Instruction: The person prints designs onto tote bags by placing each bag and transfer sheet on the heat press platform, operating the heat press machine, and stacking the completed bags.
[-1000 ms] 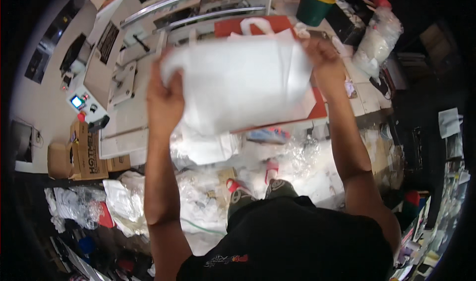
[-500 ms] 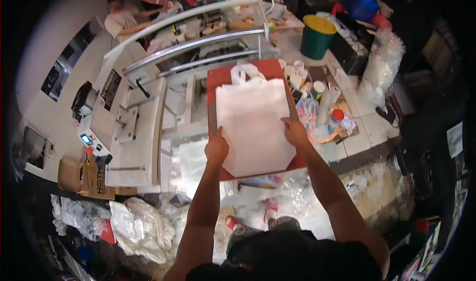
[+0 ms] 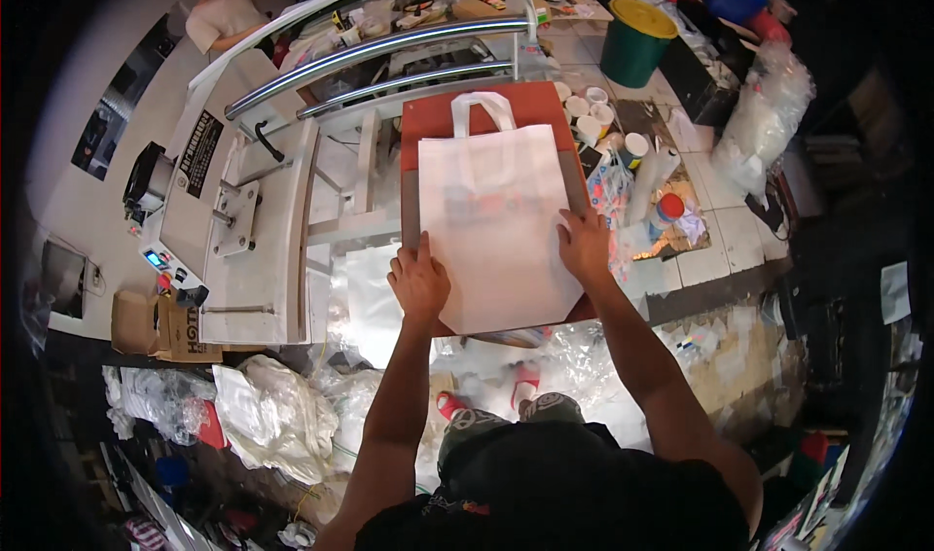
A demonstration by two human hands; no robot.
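Red press surface [image 3: 428, 123] carries white bag [image 3: 496, 225], long axis running away; left hand [image 3: 420, 284] and right hand [image 3: 584, 247] lie flat, open, at near corners.

White tote bag [image 3: 496, 225] lay flat on red press pad [image 3: 428, 123], handles toward far edge. Left hand [image 3: 420, 281] pressed bag's near-left edge, right hand [image 3: 584, 245] its right edge. Paint cups [image 3: 595, 113] sat just right of pad.
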